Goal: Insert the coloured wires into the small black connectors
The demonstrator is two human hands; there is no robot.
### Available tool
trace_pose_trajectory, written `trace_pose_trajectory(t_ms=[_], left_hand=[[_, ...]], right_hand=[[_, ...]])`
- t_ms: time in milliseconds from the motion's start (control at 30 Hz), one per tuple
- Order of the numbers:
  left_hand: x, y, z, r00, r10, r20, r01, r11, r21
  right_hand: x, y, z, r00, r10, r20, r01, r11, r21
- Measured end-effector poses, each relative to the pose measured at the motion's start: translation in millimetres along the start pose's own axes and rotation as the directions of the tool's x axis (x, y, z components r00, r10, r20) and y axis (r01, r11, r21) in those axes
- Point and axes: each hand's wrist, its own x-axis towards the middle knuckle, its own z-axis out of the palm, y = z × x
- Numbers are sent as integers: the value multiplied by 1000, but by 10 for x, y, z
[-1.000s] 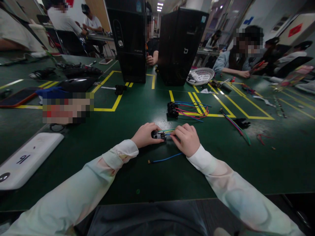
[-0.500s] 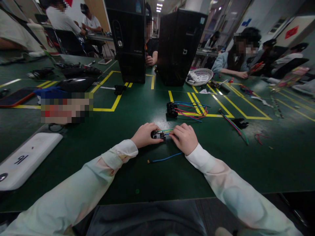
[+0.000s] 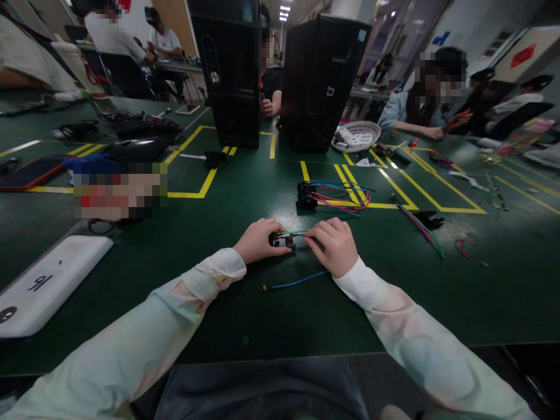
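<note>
Near the front middle of the green table, my left hand is closed around a small black connector housing. Thin coloured wires, green and blue among them, run from the housing toward my right hand. That hand pinches the wires between thumb and fingers; its fingertips hide their ends. Below my hands lies a loose blue wire with a brass-coloured terminal at its left end. Farther forward sits a black connector block with blue and red wires spreading to the right.
Two black computer towers stand at the back, a person behind them. A white basket is beside the right tower. More wires and a black piece lie rightward. At left are a white case and a phone.
My right hand has shifted slightly to the right, away from the housing, still pinching the wires. The left hand stays in place around the housing.
</note>
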Motion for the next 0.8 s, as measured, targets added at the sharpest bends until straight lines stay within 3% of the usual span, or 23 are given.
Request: trace_pose_trajectory(t_ms=[233,533,800], left_hand=[[-1,-26,8,1000,21,-6,-21,1000,1],[-3,4,3,1000,19,-18,-19,1000,-1],[-1,7,-3,1000,7,-1,-7,1000,-2]], right_hand=[[-32,2,-42,969,-239,59,226,958,174],[-77,-163,77,916,-376,138,335,907,254],[-80,-240,112,897,-421,132,368,879,305]])
